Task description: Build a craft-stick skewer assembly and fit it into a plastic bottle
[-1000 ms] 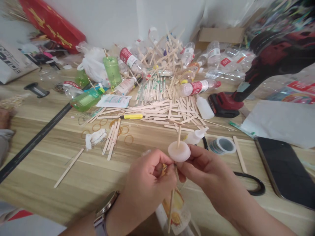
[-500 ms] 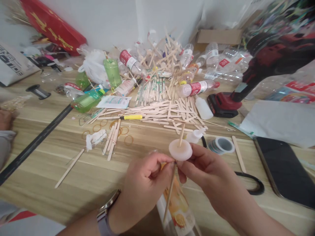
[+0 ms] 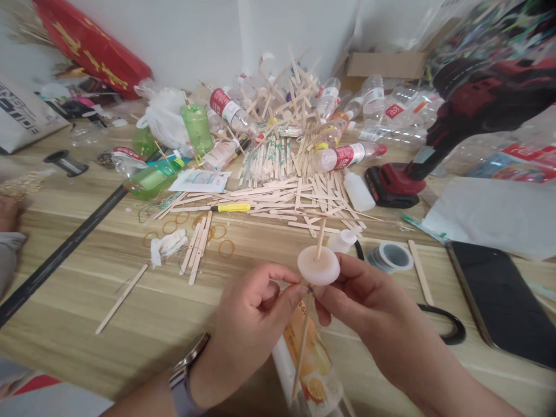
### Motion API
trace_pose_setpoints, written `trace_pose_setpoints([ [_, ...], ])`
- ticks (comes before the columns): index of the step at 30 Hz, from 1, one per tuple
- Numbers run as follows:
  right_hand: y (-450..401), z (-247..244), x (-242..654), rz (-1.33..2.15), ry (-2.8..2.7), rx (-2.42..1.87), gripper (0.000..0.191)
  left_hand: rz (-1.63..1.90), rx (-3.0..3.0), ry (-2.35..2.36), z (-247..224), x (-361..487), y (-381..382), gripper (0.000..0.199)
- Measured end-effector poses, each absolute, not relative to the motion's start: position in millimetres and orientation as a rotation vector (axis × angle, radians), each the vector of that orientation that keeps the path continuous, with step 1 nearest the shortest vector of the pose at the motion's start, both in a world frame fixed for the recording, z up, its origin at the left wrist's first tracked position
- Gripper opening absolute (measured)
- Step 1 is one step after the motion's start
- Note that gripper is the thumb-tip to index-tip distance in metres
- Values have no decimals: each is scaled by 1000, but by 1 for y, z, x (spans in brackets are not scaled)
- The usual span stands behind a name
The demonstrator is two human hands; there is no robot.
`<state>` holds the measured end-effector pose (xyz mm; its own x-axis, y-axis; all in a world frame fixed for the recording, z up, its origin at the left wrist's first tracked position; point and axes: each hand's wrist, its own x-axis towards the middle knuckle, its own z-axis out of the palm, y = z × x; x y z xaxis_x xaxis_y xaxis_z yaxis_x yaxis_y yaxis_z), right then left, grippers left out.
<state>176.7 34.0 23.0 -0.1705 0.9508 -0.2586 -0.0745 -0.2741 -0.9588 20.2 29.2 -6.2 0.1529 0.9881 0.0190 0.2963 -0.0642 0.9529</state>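
A pale, pinkish-white round disc (image 3: 318,266) sits on a thin wooden stick (image 3: 300,353) that passes through its middle. My right hand (image 3: 369,295) is closed at the disc's right side and underside, with the thumb close to the stick. Just under the disc, my left hand (image 3: 256,313) makes a pinch beside the stick; a tiny dark bit shows at the fingertips, too small to name. Below both hands lies a clear plastic bottle (image 3: 319,370) with an orange fruit label, partly hidden by my left hand.
Craft sticks (image 3: 269,202) and plastic bottles (image 3: 347,155) are heaped at the back. A yellow-handled tool (image 3: 233,207) lies among the sticks. To the right are a red-black power tool (image 3: 397,179), a spool (image 3: 391,256) and a phone (image 3: 499,301). Another person's hand (image 3: 7,213) shows at far left.
My left fingertips have shifted slightly at the stick under the disc, and the small dark bit shows more clearly. The stick's lower end has swung slightly right. The disc stays nearly in place.
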Motion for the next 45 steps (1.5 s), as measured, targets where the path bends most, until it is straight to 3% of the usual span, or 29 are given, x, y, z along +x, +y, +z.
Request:
trace_pose_setpoints([
  [22,39,19,179,1659,-1074,-1237,14,914,1308,1170,-10,23,30,17],
  [31,40,15,182,1666,-993,-1178,8,999,1460,1285,-7,18,25,15],
  [38,39,16,181,1721,-928,-1154,13,862,1348,1056,-1,23,23,23],
  [45,39,13,181,1735,-901,-1141,12,862,1271,1036,0,25,24,20],
])
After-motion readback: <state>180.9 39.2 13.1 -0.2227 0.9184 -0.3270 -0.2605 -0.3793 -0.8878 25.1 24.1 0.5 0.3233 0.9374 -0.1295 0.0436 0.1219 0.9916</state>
